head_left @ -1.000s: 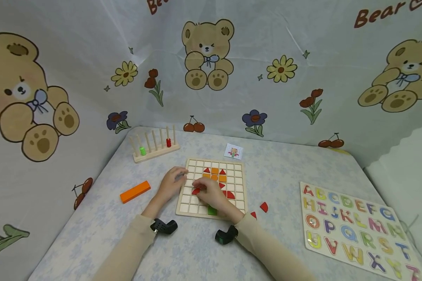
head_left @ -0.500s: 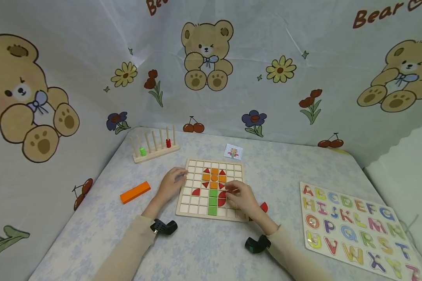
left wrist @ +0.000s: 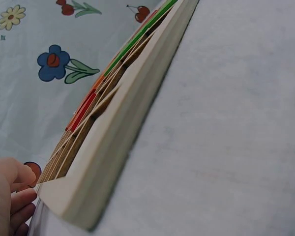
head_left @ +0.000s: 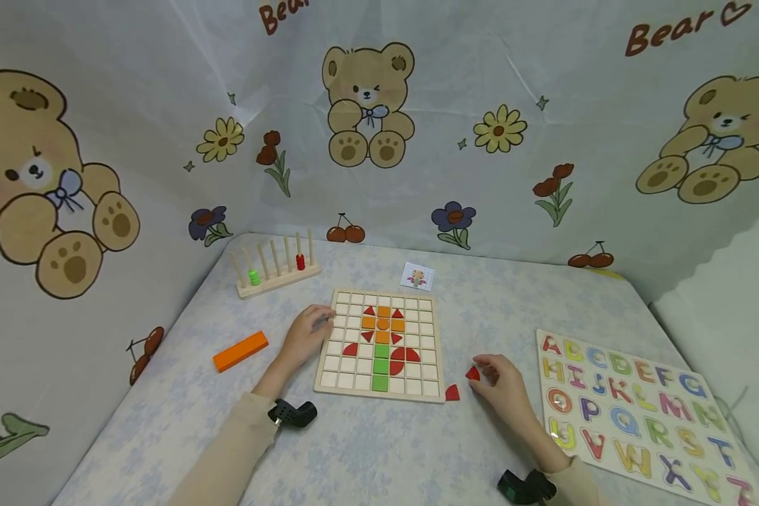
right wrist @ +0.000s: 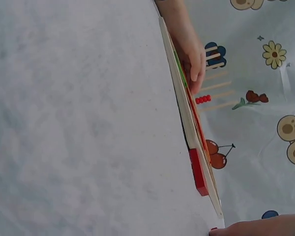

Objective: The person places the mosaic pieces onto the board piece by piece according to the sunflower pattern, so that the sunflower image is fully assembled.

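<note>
A square wooden grid board (head_left: pixel 378 396) lies mid-table, with orange, green and red pieces set in its cells. My left hand (head_left: pixel 303 339) rests at its left edge, fingers loosely bent; in the left wrist view those fingers (left wrist: pixel 22 196) are right at the board's corner. Off the board's right side, my right hand (head_left: pixel 504 392) pinches a red quarter-circle piece (head_left: pixel 473 373) between thumb and fingers. Another red quarter-circle (head_left: pixel 452 393) lies beside the board's lower right corner. On the board, red quarter-circles (head_left: pixel 396 367) flank a column of green squares (head_left: pixel 381 365).
A small pattern card (head_left: pixel 417 277) lies behind the board. Back left stands a peg rack (head_left: pixel 280 278) with green and red beads. An orange block (head_left: pixel 240 351) lies left, and an alphabet puzzle (head_left: pixel 607 422) covers the right side.
My right hand has swept right, from over the board's left half, past the red pieces on its right, out to the loose red quarter-circle. My left hand has stayed at the board's edge.
</note>
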A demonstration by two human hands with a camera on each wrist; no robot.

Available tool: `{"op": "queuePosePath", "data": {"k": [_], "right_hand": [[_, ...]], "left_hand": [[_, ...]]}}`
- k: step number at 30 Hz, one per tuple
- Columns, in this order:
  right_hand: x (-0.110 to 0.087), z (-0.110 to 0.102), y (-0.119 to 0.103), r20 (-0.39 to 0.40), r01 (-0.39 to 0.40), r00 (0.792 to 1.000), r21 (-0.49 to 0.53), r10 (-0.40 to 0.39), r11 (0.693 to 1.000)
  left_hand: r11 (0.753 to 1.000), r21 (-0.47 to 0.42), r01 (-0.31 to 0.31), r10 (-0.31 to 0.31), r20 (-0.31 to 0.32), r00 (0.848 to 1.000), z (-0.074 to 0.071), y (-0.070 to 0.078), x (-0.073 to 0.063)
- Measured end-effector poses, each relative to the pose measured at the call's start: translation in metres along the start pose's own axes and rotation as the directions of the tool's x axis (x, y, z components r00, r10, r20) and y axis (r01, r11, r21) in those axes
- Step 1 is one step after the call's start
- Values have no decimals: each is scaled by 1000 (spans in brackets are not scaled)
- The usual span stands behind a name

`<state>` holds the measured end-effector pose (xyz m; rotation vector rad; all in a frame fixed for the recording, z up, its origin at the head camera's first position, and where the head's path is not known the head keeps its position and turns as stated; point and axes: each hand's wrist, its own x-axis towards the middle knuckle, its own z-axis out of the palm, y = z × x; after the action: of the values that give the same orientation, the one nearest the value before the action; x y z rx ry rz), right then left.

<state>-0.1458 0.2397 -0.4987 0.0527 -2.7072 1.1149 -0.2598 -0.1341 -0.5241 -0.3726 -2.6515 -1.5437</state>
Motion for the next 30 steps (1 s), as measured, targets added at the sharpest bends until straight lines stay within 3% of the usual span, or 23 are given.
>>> {"op": "queuePosePath", "data": {"k": [11, 19, 24, 30], "right_hand": [[-3, 11, 9, -10, 124, 992, 29, -124, 992], [8, 14, 7, 2, 72, 997, 70, -72, 995], [21, 19, -21, 44, 9, 999, 143, -15, 990], [40, 51, -71, 99, 59, 992, 225, -83, 973]], "left_hand": [[1000, -1, 11, -11, 2, 1000, 1, -1, -1], [1000, 19, -11, 11, -12, 1000, 2, -1, 1], [1000, 13, 1, -1, -3, 1000, 1, -1, 1], [1000, -6, 15, -15, -2, 1000, 1, 0, 1]]}}
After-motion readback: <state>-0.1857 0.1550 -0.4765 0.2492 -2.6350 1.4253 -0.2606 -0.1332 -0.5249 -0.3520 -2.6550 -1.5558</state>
